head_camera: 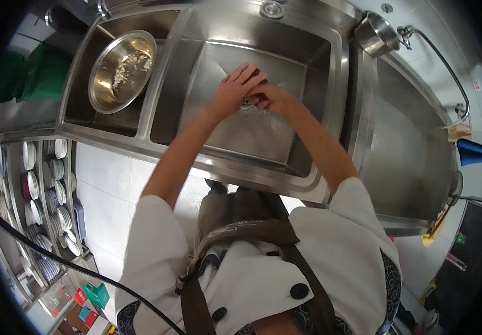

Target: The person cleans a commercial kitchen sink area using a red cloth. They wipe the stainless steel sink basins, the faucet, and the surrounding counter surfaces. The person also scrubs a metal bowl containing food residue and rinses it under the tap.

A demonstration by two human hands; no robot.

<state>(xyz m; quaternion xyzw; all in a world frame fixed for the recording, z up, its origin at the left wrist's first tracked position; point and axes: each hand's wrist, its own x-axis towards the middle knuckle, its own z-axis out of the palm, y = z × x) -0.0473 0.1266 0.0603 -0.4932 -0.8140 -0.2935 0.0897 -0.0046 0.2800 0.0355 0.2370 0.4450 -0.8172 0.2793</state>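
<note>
Over the large stainless steel sink basin, my left hand and my right hand touch and overlap, the fingers crossing. No object shows between them, though their palms are hidden. Part of a metal drain is visible just below them. Water appears on the basin floor nearby. In the smaller sink basin on the left, a metal bowl leans at a tilt, with small pale food scraps inside it.
A steel pot stands at the upper right beside a curved metal pipe. Green bins are at the left. Stacked plates fill a rack at lower left. A black cable crosses the lower left.
</note>
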